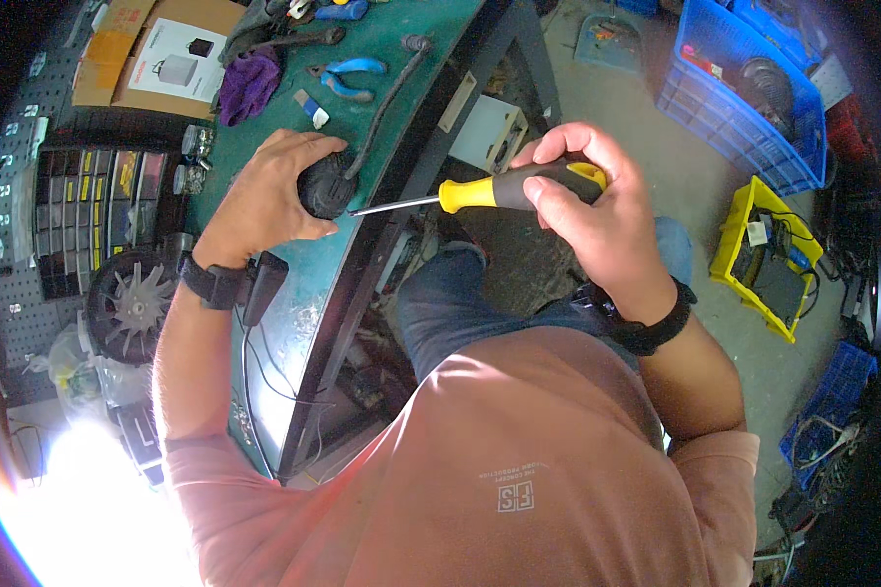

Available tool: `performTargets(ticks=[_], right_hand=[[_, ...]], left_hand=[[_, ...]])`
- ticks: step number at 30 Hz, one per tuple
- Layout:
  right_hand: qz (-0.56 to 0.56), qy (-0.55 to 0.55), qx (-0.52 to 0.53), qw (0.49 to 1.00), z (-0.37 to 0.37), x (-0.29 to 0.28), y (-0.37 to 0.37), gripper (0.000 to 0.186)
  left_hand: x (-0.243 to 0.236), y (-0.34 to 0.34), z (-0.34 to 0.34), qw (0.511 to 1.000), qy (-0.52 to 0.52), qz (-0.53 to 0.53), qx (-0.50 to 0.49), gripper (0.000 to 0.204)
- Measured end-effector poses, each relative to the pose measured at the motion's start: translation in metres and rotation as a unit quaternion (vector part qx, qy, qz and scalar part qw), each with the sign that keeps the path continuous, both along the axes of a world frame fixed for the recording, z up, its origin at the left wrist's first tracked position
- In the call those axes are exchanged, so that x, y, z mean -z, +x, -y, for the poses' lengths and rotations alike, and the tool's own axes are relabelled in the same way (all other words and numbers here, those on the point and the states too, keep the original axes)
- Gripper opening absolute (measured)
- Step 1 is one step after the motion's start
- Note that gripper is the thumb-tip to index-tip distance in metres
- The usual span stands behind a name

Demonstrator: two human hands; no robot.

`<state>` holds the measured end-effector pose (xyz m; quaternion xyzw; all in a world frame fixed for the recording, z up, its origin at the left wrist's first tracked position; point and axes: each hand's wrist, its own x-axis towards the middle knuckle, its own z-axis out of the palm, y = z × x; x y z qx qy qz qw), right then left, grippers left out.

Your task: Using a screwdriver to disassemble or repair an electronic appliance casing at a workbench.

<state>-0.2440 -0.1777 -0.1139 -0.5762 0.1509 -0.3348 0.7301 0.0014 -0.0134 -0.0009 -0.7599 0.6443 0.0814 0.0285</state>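
My left hand (269,191) is closed around a black round housing (328,186) on the green workbench (294,274). A thick dark cord (390,112) runs from the housing toward the bench's far side. In my right hand (602,205) is a screwdriver (470,194) with a yellow and black handle, held level over the bench edge. Its metal shaft points left, and the tip is at the lower right side of the housing. Whether the tip touches it or sits in a screw, I cannot tell.
Blue-handled pliers (347,76), a purple rag (249,86) and a cardboard box (162,59) are farther along the bench. Small-parts drawers (98,210) and a fan wheel (132,305) stand at left. A blue crate (734,108) and a yellow bin (768,259) are on the floor at right.
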Motion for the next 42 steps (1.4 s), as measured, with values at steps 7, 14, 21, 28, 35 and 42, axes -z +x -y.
performTargets(ticks=[7,14,21,28,35,42], right_hand=[[-0.001,0.012,-0.008,1.000,0.004,-0.006,-0.004,0.016],[0.032,0.102,-0.021,0.994,0.009,-0.020,-0.027,0.017],[0.062,0.112,0.005,0.992,0.011,-0.041,-0.023,0.016],[0.053,0.071,-0.025,0.996,-0.005,-0.071,-0.006,0.017],[0.049,0.061,-0.061,0.995,-0.036,-0.084,0.018,0.016],[0.059,0.011,-0.111,0.992,-0.073,-0.101,0.034,0.014]], left_hand=[[0.003,-0.004,-0.005,1.000,-0.022,0.018,0.012,0.076],[0.012,-0.009,-0.017,0.995,-0.082,0.062,0.011,0.079],[0.007,-0.012,-0.024,0.995,-0.091,0.037,0.016,0.090],[-0.023,-0.030,-0.070,0.972,-0.216,-0.051,-0.071,0.077],[-0.024,-0.054,-0.122,0.947,-0.293,-0.065,-0.110,0.046],[-0.029,-0.065,-0.171,0.941,-0.320,-0.015,-0.109,0.015]])
